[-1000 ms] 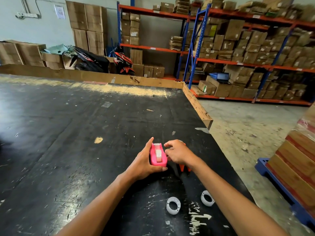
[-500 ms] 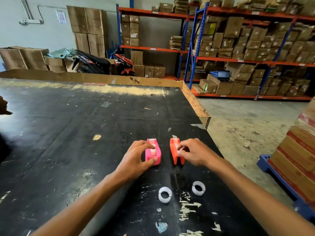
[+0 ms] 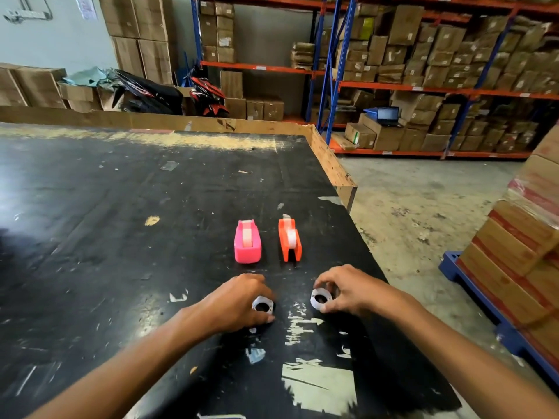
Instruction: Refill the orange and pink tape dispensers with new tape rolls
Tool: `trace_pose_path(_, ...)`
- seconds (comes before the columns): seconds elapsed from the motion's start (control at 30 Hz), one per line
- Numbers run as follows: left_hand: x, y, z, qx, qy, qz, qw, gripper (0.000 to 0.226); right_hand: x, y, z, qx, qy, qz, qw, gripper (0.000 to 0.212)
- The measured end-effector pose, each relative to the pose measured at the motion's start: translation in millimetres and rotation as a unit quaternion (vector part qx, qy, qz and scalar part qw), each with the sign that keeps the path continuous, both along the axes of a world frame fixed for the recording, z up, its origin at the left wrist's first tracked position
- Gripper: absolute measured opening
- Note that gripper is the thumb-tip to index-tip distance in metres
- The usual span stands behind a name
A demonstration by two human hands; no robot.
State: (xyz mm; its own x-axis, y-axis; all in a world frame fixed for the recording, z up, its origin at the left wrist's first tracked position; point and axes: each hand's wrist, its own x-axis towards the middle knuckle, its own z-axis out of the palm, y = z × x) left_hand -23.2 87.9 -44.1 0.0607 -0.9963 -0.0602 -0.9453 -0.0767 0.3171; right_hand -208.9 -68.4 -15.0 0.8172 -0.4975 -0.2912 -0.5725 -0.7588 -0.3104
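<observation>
Both forearms reaching in from the near edge, palms down. Left hand (image 3: 239,300) low over the black surface (image 3: 90,237), fingers (image 3: 266,319) curled around a white ring (image 3: 262,304), thumb and fingertips pinching its sides; ring flat on the surface or just off it, cannot tell. Right hand (image 3: 348,291) the same on a second white ring (image 3: 321,298), tipped up a little toward the camera, held between thumb and forefinger. Beyond the hands, apart from them, two dispensers side by side, close but not touching: pink dispenser (image 3: 247,242) on the left, orange dispenser (image 3: 289,239) on the right, each upright with a pale roll of tape seated in its slot. Surface scuffed, with white paint marks near the hands. Wide open room to the left and beyond the dispensers; right edge close by the right forearm, dropping to concrete floor (image 3: 423,207). Wooden rim (image 3: 329,158) along the far edges.
</observation>
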Motion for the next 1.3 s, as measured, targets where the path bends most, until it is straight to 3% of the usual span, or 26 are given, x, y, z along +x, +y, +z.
trace_pose_path(0.17,3.9,10.1,0.8,-0.028,0.015,0.022,0.999,0.035,11.8,4.5,3.7,0.005,-0.016,-0.001,1.0,0.037)
trace_pose_path(0.37,54.9,41.2,12.6,-0.081,0.014,0.122,0.989,0.037,81.6,37.9,18.9,0.038,-0.096,0.055,0.993,0.031)
trace_pose_path(0.63,136.4,71.5,12.4,-0.109,0.014,0.228,0.967,0.027,184.5,71.6,23.0,-0.072,-0.12,0.116,0.983,0.029)
trace_pose_path(0.83,160.7,57.9,2.3,-0.076,0.008,0.216,0.973,0.043,218.6,71.1,13.7,-0.189,-0.049,0.154,0.969,0.038)
trace_pose_path(1.3,177.3,39.6,-5.7,-0.047,0.01,0.186,0.981,0.054,225.5,68.2,-2.4,-0.171,-0.035,0.14,0.975,0.035)
